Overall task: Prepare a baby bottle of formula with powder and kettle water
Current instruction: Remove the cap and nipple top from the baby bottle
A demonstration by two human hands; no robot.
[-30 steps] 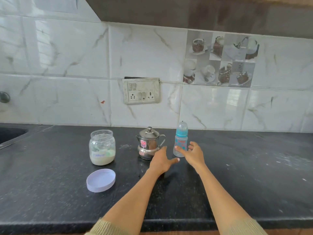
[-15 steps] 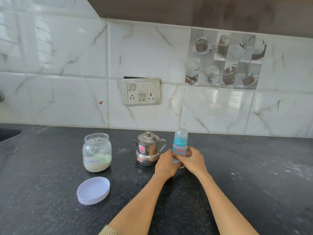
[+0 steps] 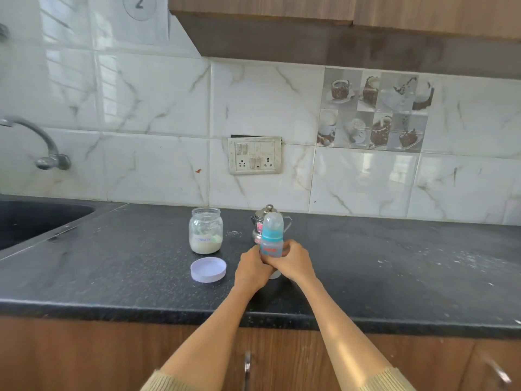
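A baby bottle (image 3: 272, 238) with a blue collar and clear cap stands upright on the black counter (image 3: 394, 266). My left hand (image 3: 252, 268) and my right hand (image 3: 294, 261) both wrap its lower body; its base is mostly hidden. Directly behind it sits a small steel kettle (image 3: 269, 214), partly covered by the bottle. To the left stands an open glass jar (image 3: 206, 230) about a third full of white powder. The jar's white lid (image 3: 208, 269) lies flat on the counter in front of it.
A dark sink (image 3: 33, 221) lies at the far left with a wall tap (image 3: 42, 145) above it. A switch and socket plate (image 3: 255, 155) is on the tiled wall. Wooden cabinet doors (image 3: 112, 356) hang below the counter's front edge.
Both hands have closed around the bottle, which now stands nearer the counter's front, in front of the kettle. The camera has pulled back and tilted, showing the cabinet doors and tap.
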